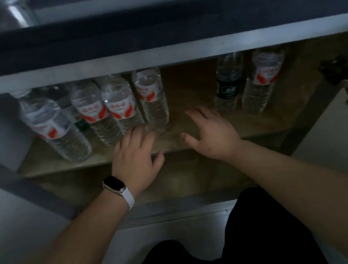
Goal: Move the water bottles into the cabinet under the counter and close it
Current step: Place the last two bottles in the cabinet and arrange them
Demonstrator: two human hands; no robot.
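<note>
The cabinet under the counter stands open, and several clear water bottles stand on its wooden shelf (262, 126). A group with red-and-white labels (119, 104) fills the left half. On the right stand a dark-labelled bottle (228, 83) and another red-labelled bottle (265, 79). My left hand (136, 156), with a white-strapped watch on its wrist, hovers open at the shelf's front, fingertips close to the left group. My right hand (210, 130) is spread open over the bare middle of the shelf, holding nothing.
The dark counter edge (155, 26) overhangs the cabinet, with one more clear bottle (18, 12) on top at the far left. The open right door with its metal hinge (347, 84) is at the right edge; the left door (9, 174) angles outward. My dark-clothed knees (227, 254) are below.
</note>
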